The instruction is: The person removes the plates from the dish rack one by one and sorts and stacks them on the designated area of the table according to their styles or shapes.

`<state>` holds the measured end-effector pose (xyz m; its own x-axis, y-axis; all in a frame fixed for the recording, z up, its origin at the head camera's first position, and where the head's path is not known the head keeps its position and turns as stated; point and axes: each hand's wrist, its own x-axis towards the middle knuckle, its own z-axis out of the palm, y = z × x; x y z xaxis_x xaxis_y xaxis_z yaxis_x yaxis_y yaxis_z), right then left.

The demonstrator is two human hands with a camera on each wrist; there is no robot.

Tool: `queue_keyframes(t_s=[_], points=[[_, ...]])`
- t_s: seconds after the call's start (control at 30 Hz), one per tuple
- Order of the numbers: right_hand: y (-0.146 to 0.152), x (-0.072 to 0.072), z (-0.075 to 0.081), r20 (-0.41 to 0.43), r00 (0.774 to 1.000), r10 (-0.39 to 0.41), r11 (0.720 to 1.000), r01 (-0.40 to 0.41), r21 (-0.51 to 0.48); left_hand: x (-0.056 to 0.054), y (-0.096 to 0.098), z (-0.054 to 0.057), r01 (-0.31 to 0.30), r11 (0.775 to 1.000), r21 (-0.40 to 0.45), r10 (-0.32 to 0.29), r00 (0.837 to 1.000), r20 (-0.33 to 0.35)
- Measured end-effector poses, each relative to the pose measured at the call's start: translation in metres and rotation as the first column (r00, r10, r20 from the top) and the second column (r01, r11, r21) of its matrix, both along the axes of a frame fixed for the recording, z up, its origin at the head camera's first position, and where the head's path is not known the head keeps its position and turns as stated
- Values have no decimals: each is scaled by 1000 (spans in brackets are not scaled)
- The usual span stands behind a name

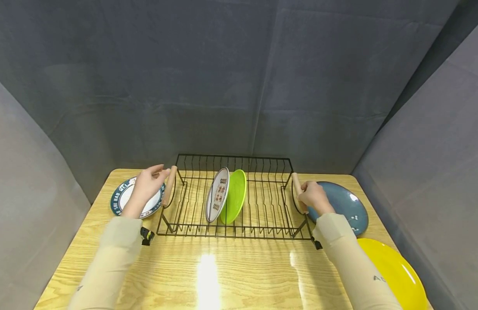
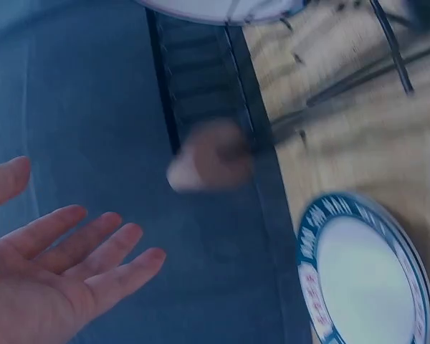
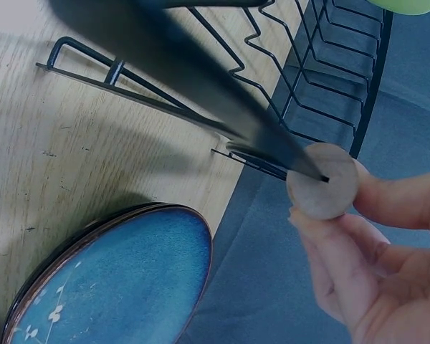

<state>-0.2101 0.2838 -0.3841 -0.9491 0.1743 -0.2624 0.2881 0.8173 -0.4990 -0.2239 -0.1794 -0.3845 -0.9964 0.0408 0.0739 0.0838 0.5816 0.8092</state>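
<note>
A black wire dish rack [image 1: 223, 237] stands on the table with a wooden handle at each end. The right handle [image 1: 299, 191] is held by my right hand [image 1: 315, 198]; in the right wrist view its fingers and thumb pinch the handle's round wooden end [image 3: 322, 179]. My left hand [image 1: 146, 187] is beside the left handle [image 1: 170, 185], and the left wrist view has its fingers spread and apart from it. Two plates stand on edge in the rack, a white one with a red-brown pattern [image 1: 217, 196] leaning against a bright green one [image 1: 237, 196].
A white plate with a blue lettered rim [image 1: 153, 206] lies left of the rack, under my left hand. To the right are a dark blue plate [image 1: 341, 206] and a yellow plate [image 1: 394, 275] at the table's right edge. Grey cloth walls [image 1: 177, 86] surround the table.
</note>
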Motion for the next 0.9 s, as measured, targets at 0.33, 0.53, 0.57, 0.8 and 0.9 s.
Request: queue_keyframes(t_s=[0.33, 0.53, 0.57, 0.8, 0.9], points=[[-1, -1, 0, 4, 1000, -5, 1000, 5, 1, 4, 61, 7, 91, 996, -7, -91, 996, -17], [-1, -1, 0, 4, 1000, -6, 1000, 6, -1, 9, 93, 3, 139, 990, -22, -139, 989, -46], [0, -1, 0, 4, 1000, -6, 1000, 6, -2, 10, 97, 1, 146, 989, -12, -147, 988, -42], [0, -1, -1, -2, 1000, -9, 1000, 9, -3, 18, 123, -14, 181, 983, -16, -181, 983, 1], [0, -1, -1, -5, 1000, -10, 1000, 10, -5, 22, 132, -20, 203, 979, -3, -203, 979, 26]])
